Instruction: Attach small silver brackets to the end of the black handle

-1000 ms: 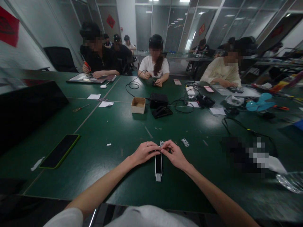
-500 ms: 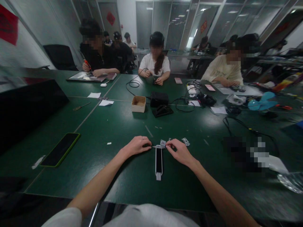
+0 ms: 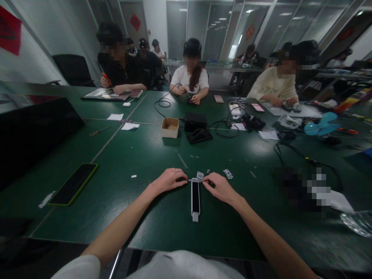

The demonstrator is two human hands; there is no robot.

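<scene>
A narrow white-framed device with a black face [image 3: 195, 197] lies lengthwise on the green table, a pale tab at its near end. My left hand [image 3: 173, 179] is closed at the device's far-left corner, its fingertips pinched by a thin, pointed bit too small to name. On the opposite side, my right hand [image 3: 219, 186] pinches at the right end of a small grey piece [image 3: 197, 180] lying across the device's top; what its fingers hold is hidden. Just beyond are a small metal plate [image 3: 200, 175], a tiny part [image 3: 208, 171] and another metal plate [image 3: 228, 173].
A green-edged phone [image 3: 74, 184] lies left, a screwdriver [image 3: 99, 131] beyond it. Ahead stand an open small box [image 3: 170, 131] and a black box [image 3: 195, 121]. Cables and a blue fan blade [image 3: 322, 124] are at right. Several people sit across the table.
My left hand has shifted slightly right, toward the device. My right hand has moved very little, its fingers drawn a bit closer together. The device stays in place.
</scene>
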